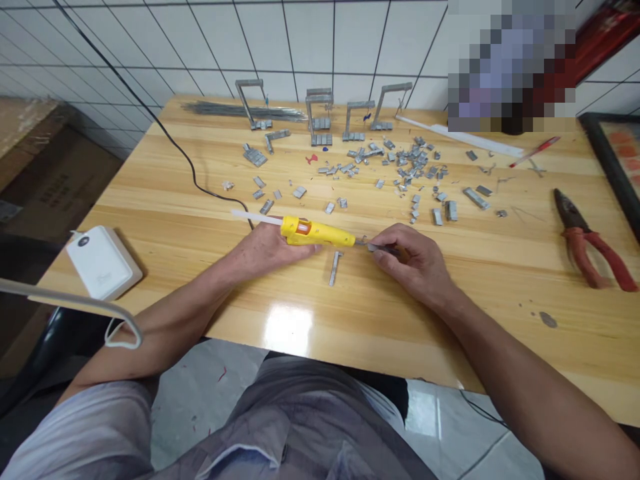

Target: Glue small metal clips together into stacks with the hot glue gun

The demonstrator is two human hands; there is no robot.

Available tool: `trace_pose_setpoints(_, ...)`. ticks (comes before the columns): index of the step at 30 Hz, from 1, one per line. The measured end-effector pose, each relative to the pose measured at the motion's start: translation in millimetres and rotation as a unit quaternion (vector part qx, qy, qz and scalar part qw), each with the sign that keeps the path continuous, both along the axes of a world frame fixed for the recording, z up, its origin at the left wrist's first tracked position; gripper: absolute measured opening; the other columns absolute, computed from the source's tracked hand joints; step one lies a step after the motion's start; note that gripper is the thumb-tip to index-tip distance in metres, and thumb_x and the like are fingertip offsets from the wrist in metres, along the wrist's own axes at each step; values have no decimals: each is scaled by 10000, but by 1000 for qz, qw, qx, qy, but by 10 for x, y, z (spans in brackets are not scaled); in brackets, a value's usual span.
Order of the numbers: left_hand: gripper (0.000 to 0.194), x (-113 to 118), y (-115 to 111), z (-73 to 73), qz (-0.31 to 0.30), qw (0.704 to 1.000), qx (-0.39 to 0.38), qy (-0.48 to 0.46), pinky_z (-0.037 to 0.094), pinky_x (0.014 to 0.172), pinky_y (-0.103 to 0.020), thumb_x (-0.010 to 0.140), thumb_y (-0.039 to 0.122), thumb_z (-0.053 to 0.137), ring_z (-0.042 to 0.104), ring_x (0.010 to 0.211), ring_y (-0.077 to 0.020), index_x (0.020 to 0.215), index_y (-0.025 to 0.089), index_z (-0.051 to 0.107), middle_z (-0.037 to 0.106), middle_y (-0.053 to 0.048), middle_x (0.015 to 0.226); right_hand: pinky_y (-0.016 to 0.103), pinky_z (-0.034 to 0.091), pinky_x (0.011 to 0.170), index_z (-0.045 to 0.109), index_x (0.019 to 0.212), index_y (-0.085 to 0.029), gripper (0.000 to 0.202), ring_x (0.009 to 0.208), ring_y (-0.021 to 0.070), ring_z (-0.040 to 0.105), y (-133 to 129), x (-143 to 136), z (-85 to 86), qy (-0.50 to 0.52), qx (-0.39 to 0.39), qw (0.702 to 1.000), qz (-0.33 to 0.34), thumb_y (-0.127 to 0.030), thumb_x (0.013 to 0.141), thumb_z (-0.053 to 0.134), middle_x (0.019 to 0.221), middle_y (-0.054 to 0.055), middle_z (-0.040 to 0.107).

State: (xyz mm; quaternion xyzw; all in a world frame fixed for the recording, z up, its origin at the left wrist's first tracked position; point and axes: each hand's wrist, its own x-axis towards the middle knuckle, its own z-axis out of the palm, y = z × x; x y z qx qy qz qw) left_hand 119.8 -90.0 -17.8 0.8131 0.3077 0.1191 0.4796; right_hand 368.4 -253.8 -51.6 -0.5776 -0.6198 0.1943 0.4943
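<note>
Near the middle of the table, my left hand is closed around a yellow glue gun, a white glue stick poking out of its rear. The gun points right, its tip close to a small grey metal piece. That piece is pinched between the thumb and fingers of my right hand; part of it is hidden by the fingers. Between the two hands, a narrow grey strip lies on the wooden table, just below the gun.
Small grey metal pieces are scattered beyond my hands. Several upright grey frames stand near the tiled wall, beside thin wires. Red-handled pliers lie right; a white power bank sits left. A black cable crosses the left side.
</note>
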Motion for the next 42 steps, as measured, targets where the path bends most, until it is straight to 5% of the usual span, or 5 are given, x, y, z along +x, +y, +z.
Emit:
trace_pose_setpoints(27, 397, -24, 33, -69, 8, 1000, -10, 4, 634, 889, -390, 874, 503, 792, 768, 955, -267, 1124, 195, 790, 822, -74, 1092, 323, 523, 715, 771, 1012, -285, 73, 818, 172, 670, 0, 7, -12, 5, 8, 1000, 6, -253, 958, 732, 928, 12, 747)
trace_pose_setpoints(42, 414, -4, 31, -50, 17, 1000, -11, 6, 625, 761, -351, 842, 527, 807, 754, 855, -250, 1082, 190, 790, 820, -66, 984, 329, 526, 724, 771, 1001, -280, 70, 817, 174, 673, 4, -2, 5, 5, 6, 1000, 8, -249, 954, 729, 921, 17, 751)
